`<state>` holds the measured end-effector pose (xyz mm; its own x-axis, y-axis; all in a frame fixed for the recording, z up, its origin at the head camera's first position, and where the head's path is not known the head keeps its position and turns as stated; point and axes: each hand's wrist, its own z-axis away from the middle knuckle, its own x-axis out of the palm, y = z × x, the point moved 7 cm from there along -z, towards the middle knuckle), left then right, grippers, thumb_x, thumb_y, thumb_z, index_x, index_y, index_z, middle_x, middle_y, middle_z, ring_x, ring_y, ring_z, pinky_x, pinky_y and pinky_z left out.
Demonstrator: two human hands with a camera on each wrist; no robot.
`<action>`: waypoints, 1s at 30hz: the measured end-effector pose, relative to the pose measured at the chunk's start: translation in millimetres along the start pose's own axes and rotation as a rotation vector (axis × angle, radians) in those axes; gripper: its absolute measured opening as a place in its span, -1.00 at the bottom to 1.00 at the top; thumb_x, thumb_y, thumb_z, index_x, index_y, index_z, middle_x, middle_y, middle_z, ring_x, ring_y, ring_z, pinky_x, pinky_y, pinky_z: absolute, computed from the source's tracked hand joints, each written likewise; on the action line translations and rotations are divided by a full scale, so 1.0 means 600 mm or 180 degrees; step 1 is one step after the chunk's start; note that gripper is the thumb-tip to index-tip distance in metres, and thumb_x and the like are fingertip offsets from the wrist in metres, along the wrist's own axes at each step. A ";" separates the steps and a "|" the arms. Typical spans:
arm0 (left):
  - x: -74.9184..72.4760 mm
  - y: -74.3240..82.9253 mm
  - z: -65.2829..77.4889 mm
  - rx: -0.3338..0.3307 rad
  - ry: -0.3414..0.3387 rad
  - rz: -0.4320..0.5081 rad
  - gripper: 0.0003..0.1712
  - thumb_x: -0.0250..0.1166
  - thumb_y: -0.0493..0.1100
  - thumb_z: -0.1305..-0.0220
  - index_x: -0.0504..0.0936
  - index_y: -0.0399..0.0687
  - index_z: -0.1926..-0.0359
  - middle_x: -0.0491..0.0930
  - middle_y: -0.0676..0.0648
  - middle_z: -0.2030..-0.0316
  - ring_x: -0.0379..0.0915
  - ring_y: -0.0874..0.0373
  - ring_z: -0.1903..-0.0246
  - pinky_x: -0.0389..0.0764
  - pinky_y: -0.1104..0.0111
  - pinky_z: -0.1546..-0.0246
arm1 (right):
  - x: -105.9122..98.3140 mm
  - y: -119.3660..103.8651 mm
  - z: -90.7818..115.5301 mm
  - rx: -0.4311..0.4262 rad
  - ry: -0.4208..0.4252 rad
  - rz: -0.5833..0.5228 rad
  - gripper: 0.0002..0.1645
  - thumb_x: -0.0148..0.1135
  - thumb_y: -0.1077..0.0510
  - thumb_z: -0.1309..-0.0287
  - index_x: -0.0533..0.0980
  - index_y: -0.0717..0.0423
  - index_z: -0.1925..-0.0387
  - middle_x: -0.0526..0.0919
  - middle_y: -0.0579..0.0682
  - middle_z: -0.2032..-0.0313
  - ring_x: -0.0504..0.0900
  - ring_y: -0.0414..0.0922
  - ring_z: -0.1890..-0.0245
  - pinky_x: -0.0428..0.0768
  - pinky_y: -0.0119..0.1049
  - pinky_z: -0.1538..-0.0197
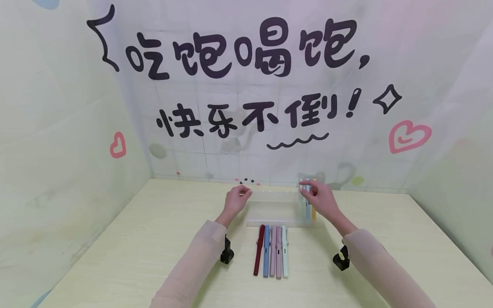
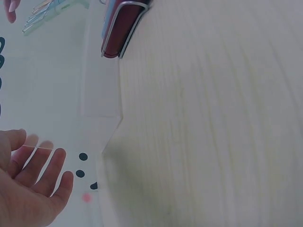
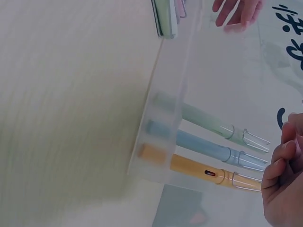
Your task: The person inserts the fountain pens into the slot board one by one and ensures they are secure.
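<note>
A clear plastic pen stand (image 1: 271, 209) is upright on the table, with a frosted ledge along its front. My left hand (image 1: 236, 200) pinches its upper left edge; in the left wrist view some fingertips show through the clear sheet. Three pens lean in its right end: a green pen (image 3: 203, 119), a blue pen (image 3: 203, 145) and an orange pen (image 3: 191, 166). At their clip ends is my right hand (image 1: 321, 199), fingers curled, with index finger and thumb overlapping the green pen's top in the head view. Whether it grips that pen or the stand, I cannot tell.
In front of the stand several pens lie side by side: a dark red pen (image 1: 259, 250), a blue pen (image 1: 266, 252), pink pens (image 1: 278, 254) and a pale green pen (image 1: 285, 252). A printed cloth (image 1: 246, 167) hangs behind the pale wooden table (image 1: 154, 239) and along its sides.
</note>
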<state>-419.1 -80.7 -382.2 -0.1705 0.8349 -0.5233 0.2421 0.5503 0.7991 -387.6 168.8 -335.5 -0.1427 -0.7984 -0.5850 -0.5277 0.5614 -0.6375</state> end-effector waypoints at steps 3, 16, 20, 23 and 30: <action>0.000 -0.002 0.000 -0.0009 -0.0013 0.0020 -0.77 0.14 -0.17 -0.21 0.56 -0.26 0.24 0.57 -0.14 0.28 0.48 0.02 0.22 0.50 0.27 0.19 | 0.011 0.006 0.013 0.0115 -0.0141 -0.0018 -0.75 0.14 0.13 -0.12 0.53 0.17 0.18 0.33 -0.05 0.80 0.34 -0.08 0.77 0.26 -0.35 0.75; 0.000 -0.002 0.000 -0.0014 -0.0010 0.0051 -0.79 0.14 -0.17 -0.20 0.56 -0.25 0.26 0.57 -0.14 0.30 0.48 0.02 0.23 0.50 0.26 0.19 | 0.074 0.023 0.061 0.0389 -0.0768 -0.0136 -0.78 0.16 0.12 -0.10 0.54 0.20 0.29 0.44 -0.07 0.73 0.36 -0.20 0.77 0.37 -0.38 0.72; -0.001 -0.001 0.001 -0.0012 -0.0017 0.0062 -0.79 0.14 -0.17 -0.20 0.56 -0.26 0.25 0.57 -0.14 0.29 0.48 0.02 0.22 0.50 0.27 0.19 | 0.090 0.021 0.071 0.0357 -0.0940 -0.0195 -0.80 0.17 0.15 -0.09 0.53 0.22 0.29 0.48 -0.03 0.70 0.37 -0.20 0.77 0.40 -0.38 0.72; 0.000 0.000 0.001 -0.0021 -0.0027 0.0070 -0.78 0.13 -0.17 -0.21 0.55 -0.26 0.24 0.56 -0.14 0.29 0.48 0.02 0.22 0.50 0.27 0.19 | 0.101 0.023 0.077 0.0401 -0.1085 -0.0238 -0.79 0.18 0.19 -0.07 0.52 0.24 0.25 0.50 0.00 0.67 0.39 -0.19 0.75 0.41 -0.39 0.70; 0.000 0.000 -0.001 -0.0046 -0.0032 0.0065 -0.78 0.13 -0.17 -0.20 0.56 -0.25 0.24 0.56 -0.13 0.28 0.47 0.02 0.21 0.50 0.27 0.19 | 0.121 0.021 0.087 0.0433 -0.1377 -0.0212 -0.69 0.19 0.27 -0.02 0.46 0.26 0.14 0.49 -0.07 0.63 0.44 -0.13 0.73 0.45 -0.36 0.67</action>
<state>-419.4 -81.0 -381.9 -0.1559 0.8460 -0.5098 0.2316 0.5331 0.8137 -360.5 129.4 -412.0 0.2660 -0.6855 -0.6777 -0.4051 0.5584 -0.7239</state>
